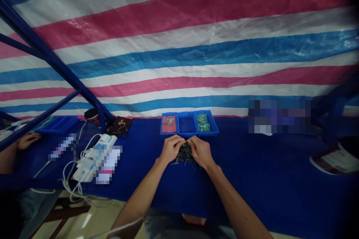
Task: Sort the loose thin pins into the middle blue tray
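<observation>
My left hand (172, 148) and my right hand (201, 151) meet above a pile of thin, dark and brass-coloured pin-like pieces (185, 154) on the blue tabletop. Both sets of fingers are closed in a pinch, fingertips nearly touching. Whatever lies between the fingertips is too small to make out. Just beyond stand three joined blue bins. A pink-red item with a grey patch lies in the left bin (169, 124). Only a few small thin bits show in the middle bin (187, 124). Green circuit-board-like pieces fill the right bin (203, 122).
To the left, a white power strip (91, 158) trails loose cables beside a dark packet (120, 126). Another person's hand (28, 140) rests near a blue tray (57, 124). A round tub (335, 157) stands at the right, and striped sheeting (179, 56) hangs behind.
</observation>
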`<state>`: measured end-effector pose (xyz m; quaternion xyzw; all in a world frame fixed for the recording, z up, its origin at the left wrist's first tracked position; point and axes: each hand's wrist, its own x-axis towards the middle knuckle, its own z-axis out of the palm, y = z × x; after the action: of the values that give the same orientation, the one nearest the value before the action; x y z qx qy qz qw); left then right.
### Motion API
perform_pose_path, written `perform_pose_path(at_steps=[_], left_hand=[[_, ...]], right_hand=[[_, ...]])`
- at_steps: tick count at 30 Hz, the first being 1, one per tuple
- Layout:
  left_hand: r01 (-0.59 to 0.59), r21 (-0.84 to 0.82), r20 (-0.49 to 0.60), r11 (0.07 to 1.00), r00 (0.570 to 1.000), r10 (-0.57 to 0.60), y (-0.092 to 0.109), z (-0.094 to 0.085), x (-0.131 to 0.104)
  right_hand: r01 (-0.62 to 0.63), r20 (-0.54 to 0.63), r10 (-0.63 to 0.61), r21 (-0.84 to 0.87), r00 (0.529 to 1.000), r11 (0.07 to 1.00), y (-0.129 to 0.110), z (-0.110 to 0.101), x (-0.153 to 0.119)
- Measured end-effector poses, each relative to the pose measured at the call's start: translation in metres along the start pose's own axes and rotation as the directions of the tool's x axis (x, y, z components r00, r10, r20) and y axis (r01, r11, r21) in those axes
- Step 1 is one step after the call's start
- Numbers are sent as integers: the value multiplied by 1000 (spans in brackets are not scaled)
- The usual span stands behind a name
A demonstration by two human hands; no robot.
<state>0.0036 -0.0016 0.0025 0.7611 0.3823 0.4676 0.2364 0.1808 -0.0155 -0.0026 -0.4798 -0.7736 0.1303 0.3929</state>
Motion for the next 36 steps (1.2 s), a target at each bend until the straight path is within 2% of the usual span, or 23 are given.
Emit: perform_pose_path(at_steps=[4, 11, 16, 29, 36], left_hand=[[-2, 13, 6, 1000, 1000, 2, 0, 0, -1], [33, 43, -11, 999, 999, -32, -1, -1, -1], [39, 49, -12, 998, 999, -38, -2, -1, -1], [-12, 10, -35, 1000, 999, 12, 0, 0, 0], [-18, 8, -25, 1000, 1000, 19, -1, 1, -1]], right_hand=[[-24, -8, 24, -60, 1000, 998, 0, 1, -1], [0, -3, 0, 103, 1000, 995, 1, -4, 0], [22, -33, -18, 131, 999, 991, 1, -3, 1], [-29, -51, 27, -27, 998, 999, 2, 1, 0], [-65, -85, 65, 0, 994, 998, 4, 3, -1]])
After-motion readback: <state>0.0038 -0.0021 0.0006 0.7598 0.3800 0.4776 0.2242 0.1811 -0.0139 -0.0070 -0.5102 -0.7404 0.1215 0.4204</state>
